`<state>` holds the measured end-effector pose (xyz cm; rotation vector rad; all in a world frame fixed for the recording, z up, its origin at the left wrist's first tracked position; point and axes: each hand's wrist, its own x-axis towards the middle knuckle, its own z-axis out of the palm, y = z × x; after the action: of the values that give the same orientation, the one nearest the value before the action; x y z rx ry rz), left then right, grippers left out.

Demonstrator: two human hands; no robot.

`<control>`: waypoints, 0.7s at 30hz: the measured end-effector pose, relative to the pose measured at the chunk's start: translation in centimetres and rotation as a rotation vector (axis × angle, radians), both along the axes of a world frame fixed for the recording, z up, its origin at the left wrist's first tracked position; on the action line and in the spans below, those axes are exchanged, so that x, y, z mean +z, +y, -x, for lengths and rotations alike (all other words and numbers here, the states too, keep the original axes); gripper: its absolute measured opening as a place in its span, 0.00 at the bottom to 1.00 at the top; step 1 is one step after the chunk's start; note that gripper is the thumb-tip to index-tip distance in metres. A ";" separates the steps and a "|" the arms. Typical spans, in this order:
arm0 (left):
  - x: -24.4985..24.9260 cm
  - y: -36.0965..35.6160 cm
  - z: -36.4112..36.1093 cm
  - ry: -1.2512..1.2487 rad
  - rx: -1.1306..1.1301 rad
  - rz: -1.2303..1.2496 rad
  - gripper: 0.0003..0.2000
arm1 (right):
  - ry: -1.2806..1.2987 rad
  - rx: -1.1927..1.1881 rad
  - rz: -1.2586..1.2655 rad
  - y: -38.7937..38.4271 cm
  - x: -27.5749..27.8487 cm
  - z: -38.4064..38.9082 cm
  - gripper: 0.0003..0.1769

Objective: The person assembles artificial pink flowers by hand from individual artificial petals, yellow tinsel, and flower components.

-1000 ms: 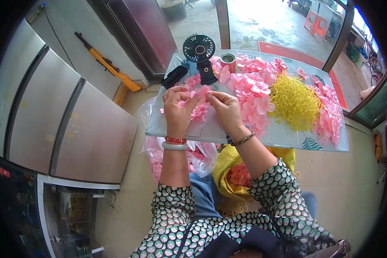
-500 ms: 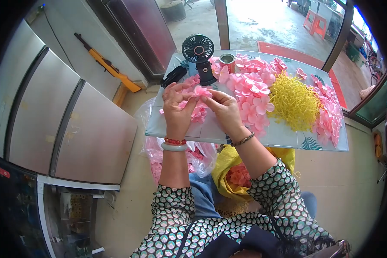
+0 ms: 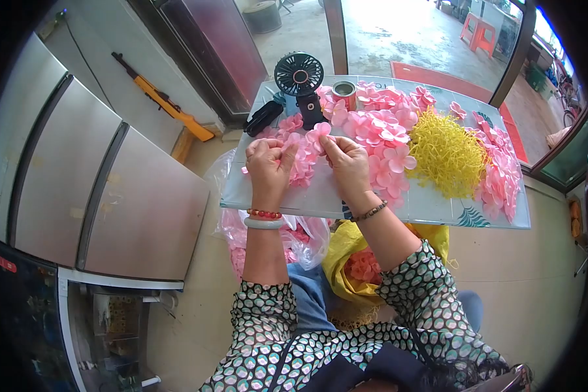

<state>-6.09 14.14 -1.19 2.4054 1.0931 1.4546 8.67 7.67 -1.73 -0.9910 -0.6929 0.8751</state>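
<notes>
My right hand (image 3: 349,164) pinches a pink artificial flower (image 3: 318,134) by its edge, between thumb and fingers, above the table. To its left, apart from that flower, my left hand (image 3: 268,164) is closed with its fingers curled and thumb against them; what it may hold is too small to make out. Loose pink artificial flowers (image 3: 302,171) lie between and behind both hands. A larger pile of pink petal flowers (image 3: 387,130) spreads right of my right hand. Beside that pile sits a heap of thin yellow stems (image 3: 447,157).
A small black fan (image 3: 299,78), an open can (image 3: 345,95) and a black object (image 3: 264,118) stand at the table's (image 3: 424,210) back. Below the front edge are a clear plastic bag (image 3: 307,245) and a yellow bag (image 3: 340,251) with pink flowers. A refrigerator (image 3: 137,209) stands left.
My hands have moved apart. The flower that was between both hands is now in my right hand alone, and my left fingers have curled in.
</notes>
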 end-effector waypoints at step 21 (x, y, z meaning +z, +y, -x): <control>2.0 -1.8 -1.1 -0.127 -0.133 0.137 0.08 | -0.187 0.063 -0.075 0.3 -0.6 0.7 0.18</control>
<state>-5.01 12.36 0.85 2.2141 0.9521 1.4189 8.01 8.00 -2.37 -0.9965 -0.9135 0.8114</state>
